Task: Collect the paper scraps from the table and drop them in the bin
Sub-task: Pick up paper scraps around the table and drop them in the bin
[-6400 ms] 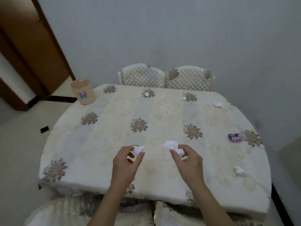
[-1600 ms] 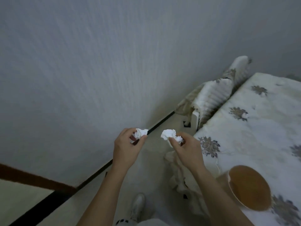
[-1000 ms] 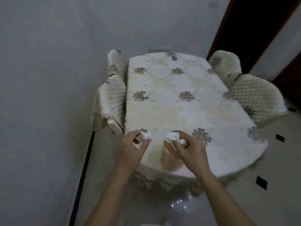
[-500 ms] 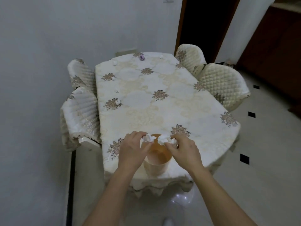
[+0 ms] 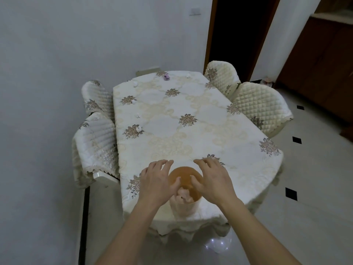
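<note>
Both spread and empty, the left hand (image 5: 155,178) and right hand (image 5: 210,177) hover over the round peach plastic bin (image 5: 188,209), crumpled white paper (image 5: 184,194) inside. Small white scraps (image 5: 140,128) (along the cream floral-clothed table's (image 5: 200,119) left edge) lie ahead, nearer the left hand.

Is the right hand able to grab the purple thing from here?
Probably not. The right hand hovers over the bin at the near end, and the purple thing lies at the far end of the table.

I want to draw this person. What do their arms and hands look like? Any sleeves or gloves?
No gloves: the left hand and right hand are bare. Both forearms are bare too, with no sleeve, watch or ring showing.
</note>
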The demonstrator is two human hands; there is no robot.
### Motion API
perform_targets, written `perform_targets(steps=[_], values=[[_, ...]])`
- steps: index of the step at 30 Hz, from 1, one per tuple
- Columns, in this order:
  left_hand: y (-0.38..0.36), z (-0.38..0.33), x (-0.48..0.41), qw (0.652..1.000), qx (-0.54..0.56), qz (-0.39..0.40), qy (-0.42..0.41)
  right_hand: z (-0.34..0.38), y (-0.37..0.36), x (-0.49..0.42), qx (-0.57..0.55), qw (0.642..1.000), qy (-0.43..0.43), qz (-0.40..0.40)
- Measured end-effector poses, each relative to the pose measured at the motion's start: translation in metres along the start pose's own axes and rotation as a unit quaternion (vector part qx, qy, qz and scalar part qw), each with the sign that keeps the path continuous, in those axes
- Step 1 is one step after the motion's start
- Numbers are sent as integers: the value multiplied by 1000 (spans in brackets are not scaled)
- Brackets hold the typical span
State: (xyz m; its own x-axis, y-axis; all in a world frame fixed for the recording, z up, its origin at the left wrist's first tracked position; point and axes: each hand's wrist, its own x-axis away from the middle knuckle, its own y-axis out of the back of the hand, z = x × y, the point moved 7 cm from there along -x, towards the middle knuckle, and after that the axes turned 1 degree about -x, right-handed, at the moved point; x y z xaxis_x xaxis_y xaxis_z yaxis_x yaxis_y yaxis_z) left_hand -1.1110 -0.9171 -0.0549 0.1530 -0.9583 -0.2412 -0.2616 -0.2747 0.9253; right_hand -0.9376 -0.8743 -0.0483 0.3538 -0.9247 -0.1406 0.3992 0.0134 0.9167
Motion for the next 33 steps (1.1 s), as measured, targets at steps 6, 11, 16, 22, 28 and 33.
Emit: perform_targets(steps=[6,11,16,22,28,33], values=[[31,7,-21,999,-40,-25,-16,19,25,-29,37,997,52,-41],[61,18,-30,996,-68,-62,-6,42,41,-51,41,994,86,-57],[82,40,-25,991,-92,-90,26,70,47,-66,40,989,135,-50],[111,77,2,981,-114,-119,104,116,32,-75,20,978,205,-35],[144,123,58,959,-134,-137,211,181,-1,-74,-5,954,300,5],[167,161,122,930,-176,-140,291,241,-29,-55,-51,926,373,33]])
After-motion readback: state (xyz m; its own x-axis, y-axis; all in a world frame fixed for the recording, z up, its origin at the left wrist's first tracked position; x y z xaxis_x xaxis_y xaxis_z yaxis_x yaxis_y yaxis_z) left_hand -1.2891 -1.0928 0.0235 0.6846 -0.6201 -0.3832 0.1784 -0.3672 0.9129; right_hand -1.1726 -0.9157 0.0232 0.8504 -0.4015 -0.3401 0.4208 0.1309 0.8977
